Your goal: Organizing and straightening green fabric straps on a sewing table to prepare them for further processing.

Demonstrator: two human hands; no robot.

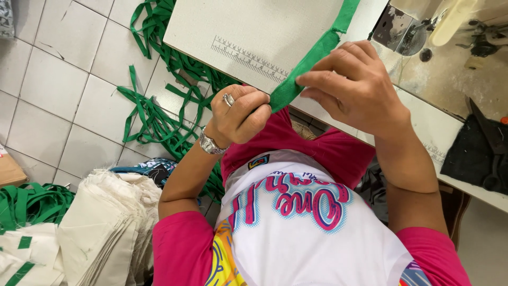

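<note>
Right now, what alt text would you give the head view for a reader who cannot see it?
Both hands pinch a green fabric strap at the edge of a white sewing table: the left hand, with ring and wristwatch, grips its lower end, and the right hand holds it just above. More green straps trail over the tiled floor, beside a stack of cream fabric pieces.

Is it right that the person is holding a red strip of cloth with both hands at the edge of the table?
Not quite. The strip is green, not red, as the head view shows. Both the left hand and the right hand do pinch it at the edge of the table.
</note>
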